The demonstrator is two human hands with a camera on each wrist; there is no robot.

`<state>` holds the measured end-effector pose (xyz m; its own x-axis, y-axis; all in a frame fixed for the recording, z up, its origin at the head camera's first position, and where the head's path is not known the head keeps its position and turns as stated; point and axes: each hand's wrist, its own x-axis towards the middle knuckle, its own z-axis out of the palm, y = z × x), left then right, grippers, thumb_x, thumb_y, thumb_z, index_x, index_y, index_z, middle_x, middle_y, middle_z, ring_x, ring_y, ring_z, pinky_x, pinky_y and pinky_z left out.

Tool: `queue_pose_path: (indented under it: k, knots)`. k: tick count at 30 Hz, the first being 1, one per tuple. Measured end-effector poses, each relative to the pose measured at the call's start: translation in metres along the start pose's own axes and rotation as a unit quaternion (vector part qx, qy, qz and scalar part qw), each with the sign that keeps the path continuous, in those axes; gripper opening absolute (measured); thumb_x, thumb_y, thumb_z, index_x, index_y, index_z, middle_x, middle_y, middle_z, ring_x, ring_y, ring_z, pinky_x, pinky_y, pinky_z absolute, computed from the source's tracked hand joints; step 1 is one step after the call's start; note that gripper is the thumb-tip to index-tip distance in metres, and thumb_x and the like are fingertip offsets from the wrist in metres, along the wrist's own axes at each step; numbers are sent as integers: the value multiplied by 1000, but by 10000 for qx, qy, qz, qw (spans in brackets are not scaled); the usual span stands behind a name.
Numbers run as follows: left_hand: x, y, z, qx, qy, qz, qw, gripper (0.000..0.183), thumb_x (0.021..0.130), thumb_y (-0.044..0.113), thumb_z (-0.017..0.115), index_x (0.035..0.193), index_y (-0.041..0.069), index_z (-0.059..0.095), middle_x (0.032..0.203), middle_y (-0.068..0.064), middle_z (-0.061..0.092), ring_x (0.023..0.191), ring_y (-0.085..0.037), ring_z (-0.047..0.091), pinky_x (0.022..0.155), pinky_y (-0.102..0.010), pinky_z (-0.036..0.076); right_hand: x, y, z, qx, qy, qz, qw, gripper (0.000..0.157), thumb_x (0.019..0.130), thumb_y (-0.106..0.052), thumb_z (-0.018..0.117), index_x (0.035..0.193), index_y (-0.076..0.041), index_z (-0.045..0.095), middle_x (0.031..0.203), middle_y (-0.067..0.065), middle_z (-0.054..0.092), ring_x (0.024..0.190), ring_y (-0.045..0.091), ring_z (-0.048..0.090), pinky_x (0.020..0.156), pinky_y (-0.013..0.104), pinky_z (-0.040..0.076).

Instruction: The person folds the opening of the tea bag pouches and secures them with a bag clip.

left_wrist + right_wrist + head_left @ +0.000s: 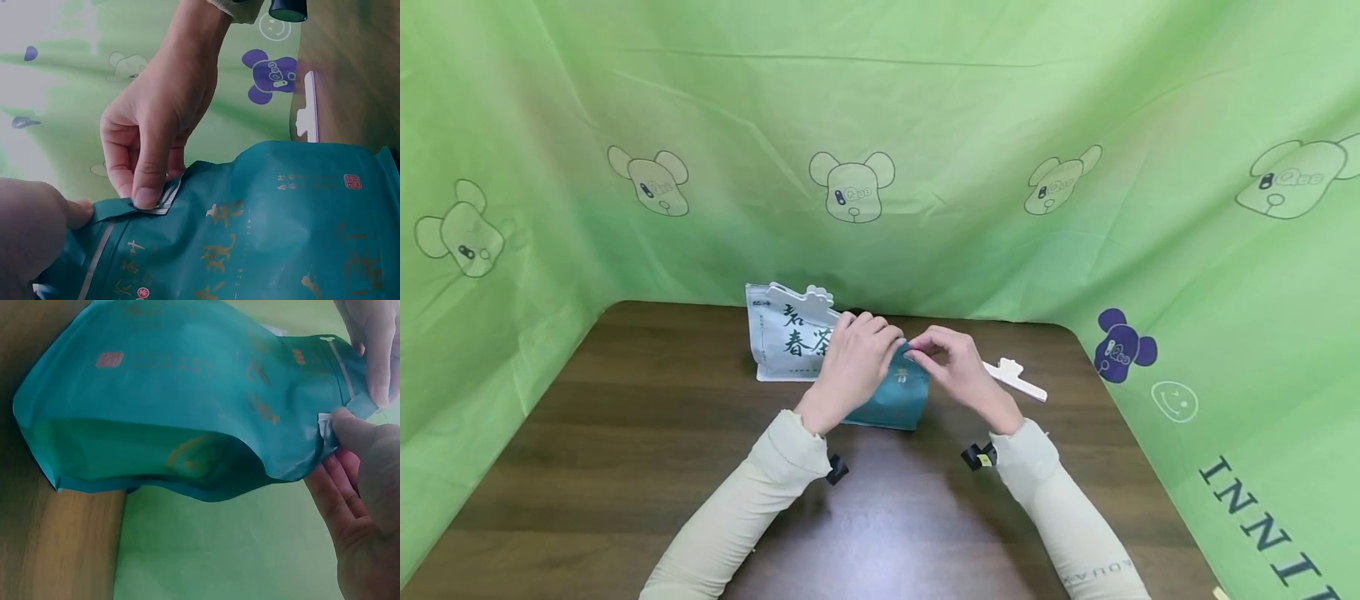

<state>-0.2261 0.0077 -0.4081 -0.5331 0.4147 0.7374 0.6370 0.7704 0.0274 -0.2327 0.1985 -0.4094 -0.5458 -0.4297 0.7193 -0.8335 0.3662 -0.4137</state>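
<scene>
A teal tea bag (895, 400) with gold lettering stands on the table, its top edge between both hands. My left hand (861, 354) holds the top of the bag from the left, with fingertips at the edge in the right wrist view. From the other side my right hand (953, 367) pinches the top corner between thumb and fingers. Beside that thumb, a silvery strip (167, 199) of the bag's edge shows. A pale line (341, 372) runs across the bag below its top. Most of the left hand's grip is hidden in the left wrist view.
Behind and left stands a white tea bag (775, 337) with dark characters, a white clip (801, 297) along its top. Another white clip (1017, 381) lies right of my right hand. Green printed cloth (940, 267) walls the wooden table (647, 400) at back and sides.
</scene>
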Motion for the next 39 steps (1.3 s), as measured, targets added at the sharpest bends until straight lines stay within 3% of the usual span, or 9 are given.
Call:
queue_pose_path:
  k: [12, 22, 26, 31, 39]
  knots:
    - [0, -3, -1, -387, 4, 178, 9991, 9, 94, 25, 73, 96, 17, 79, 85, 4, 68, 82, -17, 60, 80, -35, 41, 1, 3, -2, 230, -177, 310, 9991, 14, 77, 19, 77, 84, 8, 71, 79, 17, 70, 69, 20, 68, 67, 20, 56]
    - [0, 1, 6, -456, 446, -375, 9973, 15, 97, 22, 69, 86, 16, 78, 80, 5, 70, 77, -19, 59, 73, -36, 38, 2, 6, 1, 329, -69, -102, 9994, 19, 72, 22, 78, 82, 8, 69, 74, 17, 67, 64, 24, 66, 66, 18, 55]
    - [0, -1, 5, -426, 309, -251, 9983, 13, 97, 26, 70, 90, 17, 78, 84, 5, 71, 80, -18, 60, 76, -35, 39, 2, 3, 0, 349, -95, 46, 9993, 18, 74, 21, 78, 83, 8, 70, 76, 17, 69, 65, 26, 67, 66, 19, 56]
    - [0, -6, 2, -509, -15, 39, 9987, 11, 93, 28, 75, 95, 17, 78, 88, 4, 69, 83, -17, 59, 81, -35, 39, 1, 4, -3, 446, -227, 397, 9980, 14, 78, 18, 76, 87, 7, 73, 80, 15, 71, 70, 16, 67, 68, 20, 56]
    - [4, -6, 3, -462, 190, -42, 9987, 7, 93, 23, 75, 91, 17, 78, 83, 6, 67, 79, -15, 59, 79, -35, 38, 6, 2, -4, 701, -332, 439, 9960, 14, 78, 16, 78, 90, 9, 75, 83, 20, 73, 71, 21, 70, 67, 26, 59]
